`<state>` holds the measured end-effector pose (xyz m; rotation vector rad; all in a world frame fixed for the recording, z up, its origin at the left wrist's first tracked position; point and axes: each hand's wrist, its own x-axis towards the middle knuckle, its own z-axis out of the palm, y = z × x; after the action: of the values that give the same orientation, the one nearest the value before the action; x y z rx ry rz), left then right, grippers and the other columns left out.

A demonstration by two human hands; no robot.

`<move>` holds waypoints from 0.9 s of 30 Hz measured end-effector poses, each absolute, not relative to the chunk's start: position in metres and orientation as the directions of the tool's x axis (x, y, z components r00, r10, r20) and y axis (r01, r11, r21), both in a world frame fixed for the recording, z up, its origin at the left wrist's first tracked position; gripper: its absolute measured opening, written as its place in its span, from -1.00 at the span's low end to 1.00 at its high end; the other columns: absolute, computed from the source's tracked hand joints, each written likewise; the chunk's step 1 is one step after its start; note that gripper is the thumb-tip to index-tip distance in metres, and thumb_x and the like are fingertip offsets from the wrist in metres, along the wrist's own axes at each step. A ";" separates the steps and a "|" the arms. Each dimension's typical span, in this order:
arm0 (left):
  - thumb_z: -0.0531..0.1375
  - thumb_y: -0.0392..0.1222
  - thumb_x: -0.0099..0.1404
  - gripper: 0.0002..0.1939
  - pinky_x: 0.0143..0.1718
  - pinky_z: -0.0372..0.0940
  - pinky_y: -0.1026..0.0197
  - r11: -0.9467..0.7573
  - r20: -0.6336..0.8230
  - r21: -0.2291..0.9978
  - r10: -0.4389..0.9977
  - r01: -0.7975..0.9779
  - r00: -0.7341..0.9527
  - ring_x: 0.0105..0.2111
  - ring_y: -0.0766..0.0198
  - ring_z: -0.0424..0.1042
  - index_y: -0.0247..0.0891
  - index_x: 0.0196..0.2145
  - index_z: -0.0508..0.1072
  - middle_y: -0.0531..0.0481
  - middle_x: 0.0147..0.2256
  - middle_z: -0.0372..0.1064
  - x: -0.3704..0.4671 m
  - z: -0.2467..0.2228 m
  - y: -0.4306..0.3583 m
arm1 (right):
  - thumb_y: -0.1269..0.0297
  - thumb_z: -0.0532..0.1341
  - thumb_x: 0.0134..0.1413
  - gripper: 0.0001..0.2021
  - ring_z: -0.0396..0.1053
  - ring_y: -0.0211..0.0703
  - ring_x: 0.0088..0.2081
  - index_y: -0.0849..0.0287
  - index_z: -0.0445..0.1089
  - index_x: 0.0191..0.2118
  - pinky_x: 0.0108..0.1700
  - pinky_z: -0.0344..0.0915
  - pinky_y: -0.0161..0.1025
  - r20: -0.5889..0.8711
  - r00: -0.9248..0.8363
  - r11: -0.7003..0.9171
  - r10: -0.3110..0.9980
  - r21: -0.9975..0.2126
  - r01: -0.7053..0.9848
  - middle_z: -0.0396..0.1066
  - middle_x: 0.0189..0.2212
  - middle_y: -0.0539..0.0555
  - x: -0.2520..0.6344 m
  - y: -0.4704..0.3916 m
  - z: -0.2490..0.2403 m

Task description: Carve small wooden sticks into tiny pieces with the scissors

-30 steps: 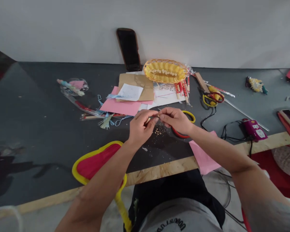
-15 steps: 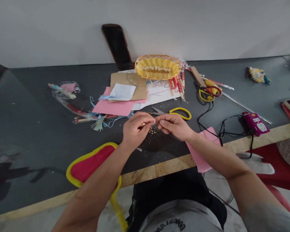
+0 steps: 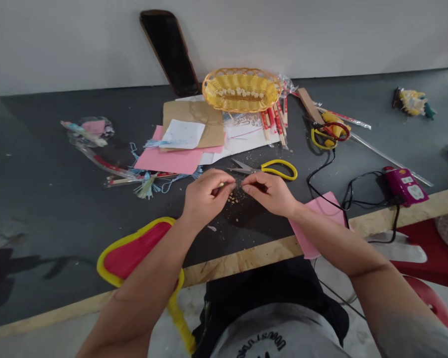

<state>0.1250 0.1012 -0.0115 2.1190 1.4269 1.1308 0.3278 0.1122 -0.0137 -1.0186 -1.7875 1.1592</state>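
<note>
My left hand (image 3: 208, 195) is closed in a pinch over the table, with a small pale piece showing between its fingers. A short gap to the right, my right hand (image 3: 271, 193) is pinched too; anything in its fingertips is too small to make out. Tan crumbs (image 3: 233, 199) lie on the dark surface beneath the fingertips. Just beyond my hands rest scissors with yellow handles (image 3: 283, 169), their blades pointing left. A yellow woven basket (image 3: 242, 103) at the back holds a row of small whitish pieces.
A dark phone (image 3: 170, 54) leans on the wall. Pink paper (image 3: 171, 160), blue tassels and wrapped sticks lie at the left. Further right are a second pair of scissors, a glue gun, cables and a purple box (image 3: 406, 186). A red-and-yellow fan (image 3: 134, 253) overlaps the front edge.
My hands have moved apart at the fingertips, where they were touching or nearly so. The view has shifted slightly, with the basket and phone higher in the picture.
</note>
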 end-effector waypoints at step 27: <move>0.11 -0.16 0.42 -0.70 -0.14 0.37 0.16 -0.270 0.288 0.588 0.951 0.763 0.114 -0.14 0.18 0.46 -0.22 -0.06 0.61 -0.12 -0.11 0.44 0.109 -0.026 0.118 | 0.36 0.13 0.31 -0.83 0.43 -0.02 -0.20 0.17 0.48 -0.19 -0.12 0.32 -0.13 0.293 -0.406 0.496 0.866 -0.400 0.771 0.53 -0.27 0.15 0.369 0.139 -0.011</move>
<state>0.1094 0.1175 -0.0261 2.1032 1.6835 0.9088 0.3694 0.1393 -0.0109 -1.3483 -2.2834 0.2770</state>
